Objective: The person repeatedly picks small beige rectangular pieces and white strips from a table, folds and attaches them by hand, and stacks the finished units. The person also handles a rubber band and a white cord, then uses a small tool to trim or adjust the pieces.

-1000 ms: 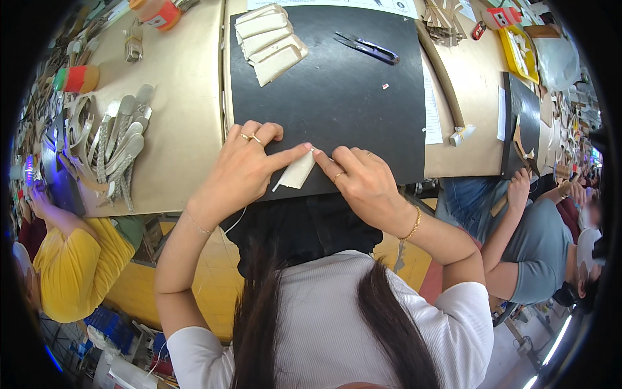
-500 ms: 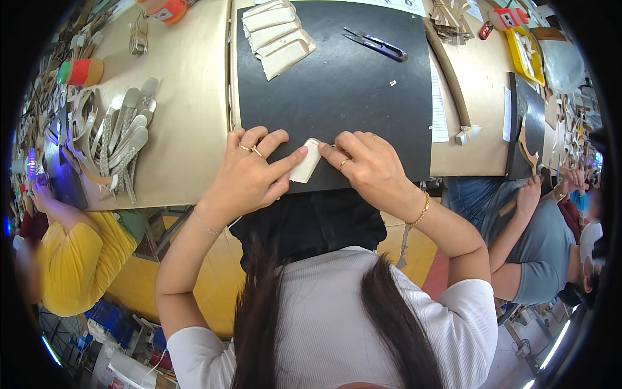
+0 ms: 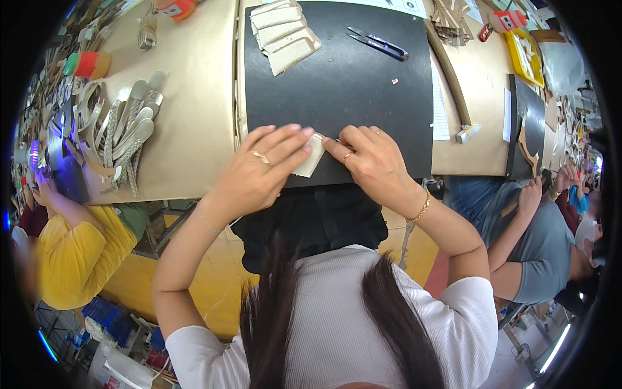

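Note:
A small off-white piece with a rounded top [image 3: 312,157], like a leather or fabric tab, lies near the front edge of the black mat [image 3: 363,97]. My left hand [image 3: 267,159] is stretched out, its fingers extended and slightly blurred, with the fingertips over the piece's upper left edge. On the other side, my right hand [image 3: 369,155] has its index finger pressed to the piece's right edge and the other fingers curled. Its thumb is mostly hidden. Several similar beige pieces [image 3: 285,39] overlap in a stack at the mat's far left. Small blue-handled thread snips [image 3: 382,47] lie farther right.
Many straps [image 3: 129,126] lie on the left table beside a glue jar [image 3: 91,65]. A hammer [image 3: 453,84] rests right of the mat. A yellow tray [image 3: 523,55] stands at the far right. Co-workers sit on both sides: a yellow sleeve [image 3: 74,253] and a grey-blue sleeve [image 3: 541,246].
My left fingers have straightened and spread over the piece's top left, where the index finger pressed its edge before. The right hand keeps nearly the same place. The view has shifted slightly.

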Tool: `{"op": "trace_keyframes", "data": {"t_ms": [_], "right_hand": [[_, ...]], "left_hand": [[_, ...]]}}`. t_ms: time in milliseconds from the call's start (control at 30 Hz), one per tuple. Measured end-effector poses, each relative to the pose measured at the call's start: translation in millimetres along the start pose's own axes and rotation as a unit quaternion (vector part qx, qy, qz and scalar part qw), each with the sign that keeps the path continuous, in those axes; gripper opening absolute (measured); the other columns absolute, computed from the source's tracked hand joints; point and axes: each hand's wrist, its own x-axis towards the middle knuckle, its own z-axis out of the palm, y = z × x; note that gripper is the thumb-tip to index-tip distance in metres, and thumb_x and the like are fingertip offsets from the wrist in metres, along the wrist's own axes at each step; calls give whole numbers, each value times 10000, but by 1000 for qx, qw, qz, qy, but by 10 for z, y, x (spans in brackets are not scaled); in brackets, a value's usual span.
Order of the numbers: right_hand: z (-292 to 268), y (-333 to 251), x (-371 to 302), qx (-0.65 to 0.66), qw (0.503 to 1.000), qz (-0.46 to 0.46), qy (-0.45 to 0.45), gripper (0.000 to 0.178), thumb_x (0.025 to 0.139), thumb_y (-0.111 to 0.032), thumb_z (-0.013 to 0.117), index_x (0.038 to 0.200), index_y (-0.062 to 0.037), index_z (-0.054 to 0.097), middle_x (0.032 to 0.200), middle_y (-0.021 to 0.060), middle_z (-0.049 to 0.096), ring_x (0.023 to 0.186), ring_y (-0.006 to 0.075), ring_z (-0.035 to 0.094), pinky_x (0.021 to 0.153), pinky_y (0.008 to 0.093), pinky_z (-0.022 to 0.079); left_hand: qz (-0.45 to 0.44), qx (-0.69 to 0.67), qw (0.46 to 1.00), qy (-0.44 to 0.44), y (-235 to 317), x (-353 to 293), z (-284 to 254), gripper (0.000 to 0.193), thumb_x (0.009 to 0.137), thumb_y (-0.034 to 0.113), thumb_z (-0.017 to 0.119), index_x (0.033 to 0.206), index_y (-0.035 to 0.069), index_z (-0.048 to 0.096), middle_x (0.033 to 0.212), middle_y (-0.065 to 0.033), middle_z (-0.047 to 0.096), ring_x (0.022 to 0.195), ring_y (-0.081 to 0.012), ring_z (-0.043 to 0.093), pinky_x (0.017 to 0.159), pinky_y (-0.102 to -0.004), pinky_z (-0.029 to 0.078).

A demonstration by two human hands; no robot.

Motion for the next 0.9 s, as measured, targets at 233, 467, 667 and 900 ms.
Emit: {"op": "trace_keyframes", "data": {"t_ms": [233,467,667,900], "right_hand": [[-66,-76,3,157,975,159,12,254,836,-49,615,1085,-10,652,870,86,560,725,225,610,655,344,500],[-96,-124,135,309,902,302,-31,224,841,-115,676,1032,1,683,842,129,623,651,258,606,630,344,493],[-84,-169,145,307,894,323,-37,186,839,-109,673,983,6,698,826,126,616,665,260,604,638,344,488],[61,-333,43,183,962,196,50,226,792,-34,641,1012,-15,687,820,88,552,703,244,586,647,344,481]], "left_hand": [[-20,52,998,-31,155,36,102,381,815,166,670,1174,52,608,1232,-79,576,1165,-239,520,956,-419,391],[-79,96,992,21,250,-63,190,357,805,182,684,1129,38,638,1172,-90,583,1090,-246,533,871,-396,385],[-53,94,993,38,228,-16,206,360,804,176,679,1119,7,631,1182,-93,585,1082,-233,538,873,-399,385],[-110,78,991,14,359,11,191,421,785,177,712,1165,27,608,1231,-90,568,1124,-241,521,912,-406,360]]}}
